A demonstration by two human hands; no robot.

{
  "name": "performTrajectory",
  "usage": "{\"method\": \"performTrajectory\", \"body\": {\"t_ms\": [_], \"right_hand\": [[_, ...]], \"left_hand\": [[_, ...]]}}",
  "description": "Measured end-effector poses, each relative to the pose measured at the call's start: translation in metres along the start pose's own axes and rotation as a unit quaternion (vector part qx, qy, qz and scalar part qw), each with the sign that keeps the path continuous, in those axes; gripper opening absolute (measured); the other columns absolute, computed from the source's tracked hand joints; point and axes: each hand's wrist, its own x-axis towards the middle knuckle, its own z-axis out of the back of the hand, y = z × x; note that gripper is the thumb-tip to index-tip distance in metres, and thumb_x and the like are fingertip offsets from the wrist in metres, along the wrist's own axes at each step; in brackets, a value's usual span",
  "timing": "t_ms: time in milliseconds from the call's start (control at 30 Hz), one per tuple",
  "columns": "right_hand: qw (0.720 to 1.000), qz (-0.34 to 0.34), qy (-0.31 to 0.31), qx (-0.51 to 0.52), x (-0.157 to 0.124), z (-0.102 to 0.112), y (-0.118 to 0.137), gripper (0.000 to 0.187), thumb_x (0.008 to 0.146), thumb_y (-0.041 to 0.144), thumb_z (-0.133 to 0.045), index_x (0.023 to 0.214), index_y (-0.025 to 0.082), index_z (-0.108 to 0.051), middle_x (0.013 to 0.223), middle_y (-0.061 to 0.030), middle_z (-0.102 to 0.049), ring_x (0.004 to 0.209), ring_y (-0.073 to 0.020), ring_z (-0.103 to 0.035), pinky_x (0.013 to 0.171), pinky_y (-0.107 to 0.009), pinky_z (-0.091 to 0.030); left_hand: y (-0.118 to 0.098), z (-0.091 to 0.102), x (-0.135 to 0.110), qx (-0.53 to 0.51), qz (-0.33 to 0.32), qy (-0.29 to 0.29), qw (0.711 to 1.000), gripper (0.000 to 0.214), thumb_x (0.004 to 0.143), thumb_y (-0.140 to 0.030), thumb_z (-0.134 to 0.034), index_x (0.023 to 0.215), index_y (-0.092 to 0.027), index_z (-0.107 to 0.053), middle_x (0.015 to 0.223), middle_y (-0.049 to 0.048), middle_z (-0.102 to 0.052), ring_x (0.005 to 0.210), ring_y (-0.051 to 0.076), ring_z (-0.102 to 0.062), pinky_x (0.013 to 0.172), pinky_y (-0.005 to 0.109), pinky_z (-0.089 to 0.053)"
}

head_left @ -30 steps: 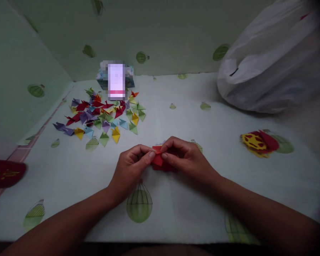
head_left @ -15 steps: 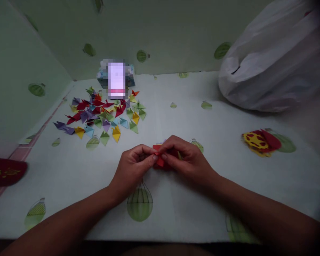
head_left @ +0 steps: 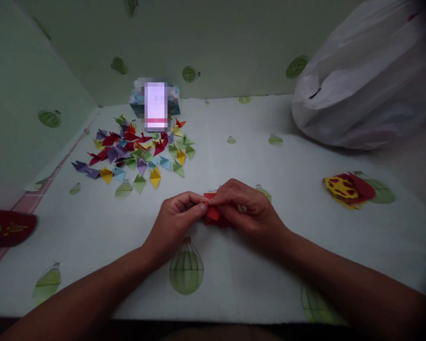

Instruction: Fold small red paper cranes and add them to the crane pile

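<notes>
Left hand (head_left: pixel 180 219) and right hand (head_left: pixel 246 208): fingertips pinching folded red paper (head_left: pixel 213 214) between them; paper stack (head_left: pixel 209 195) beneath the fingers; origami cranes (head_left: pixel 141 155) (mixed colours) beyond, leftward.

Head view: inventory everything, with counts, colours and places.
Folded paper: 1, red, held at centre
Paper beneath: count unclear, mostly red
Folded pieces: dozens, mixed colours, far left
Screen: 1, lit whitish, behind them
Box: 1, bluish, behind screen
Plastic bag: 1, white, far right
Cutouts: several, yellow and red, right
Red item: 1, yellow-marked, left edge
Tiles: uncounted, pink, left edge
Table cover: 1, pale, balloon-printed, underneath
Walls: at least 2, green, back and left
Left hand, right hand: 1 each, bare, centre
Forearms: 2, bare, foreground
</notes>
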Motion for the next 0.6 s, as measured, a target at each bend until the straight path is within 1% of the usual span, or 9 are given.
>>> {"method": "performTrajectory", "body": {"t_ms": [200,333,433,500,600], "right_hand": [[1.000,0.027,-0.003,-0.006,0.0005,0.0002,-0.0036,0.022,0.089,0.005,-0.058,0.097,0.020,-0.072,0.087,-0.0042,-0.064,0.081,-0.0147,-0.062,0.072,-0.030,-0.052],[0.999,0.038,-0.009,-0.011,0.0008,-0.0002,-0.0052,0.022,0.089,0.005,-0.057,0.098,0.020,-0.072,0.087,-0.0042,-0.064,0.081,-0.0146,-0.062,0.071,-0.030,-0.052],[0.999,0.045,-0.008,-0.020,0.0007,-0.0001,-0.0056,0.022,0.089,0.005,-0.057,0.098,0.020,-0.071,0.087,-0.0046,-0.063,0.081,-0.0146,-0.062,0.071,-0.029,-0.051],[0.999,0.046,-0.006,-0.026,0.0004,0.0001,-0.0056,0.021,0.089,0.005,-0.058,0.098,0.019,-0.071,0.088,-0.0047,-0.063,0.080,-0.0143,-0.062,0.069,-0.028,-0.051],[0.999,0.039,0.002,-0.038,0.0004,0.0008,-0.0051,0.022,0.088,0.005,-0.058,0.098,0.019,-0.072,0.089,-0.0051,-0.062,0.080,-0.0139,-0.062,0.068,-0.027,-0.050]], "left_hand": [[0.0009,0.0012,0.0013,-0.028,0.009,0.003,1.000,0.010,0.082,-0.024,-0.071,0.086,-0.016,-0.075,0.078,0.0019,-0.073,0.074,0.013,-0.061,0.072,0.023,-0.045],[0.0032,0.0020,0.0021,-0.050,0.018,0.008,0.999,0.011,0.082,-0.023,-0.070,0.090,-0.016,-0.075,0.077,0.0020,-0.073,0.073,0.013,-0.060,0.073,0.024,-0.045],[0.0047,0.0021,0.0026,-0.065,0.022,0.017,0.997,0.014,0.085,-0.025,-0.067,0.092,-0.016,-0.075,0.079,0.0031,-0.073,0.075,0.014,-0.061,0.076,0.026,-0.046],[0.0048,0.0015,0.0029,-0.062,0.019,0.019,0.998,0.015,0.086,-0.028,-0.067,0.090,-0.016,-0.075,0.079,0.0033,-0.073,0.076,0.014,-0.062,0.078,0.027,-0.047],[0.0040,0.0003,0.0030,-0.040,0.018,0.007,0.999,0.016,0.085,-0.031,-0.069,0.085,-0.016,-0.074,0.076,0.0019,-0.072,0.074,0.012,-0.061,0.075,0.025,-0.046]]}}
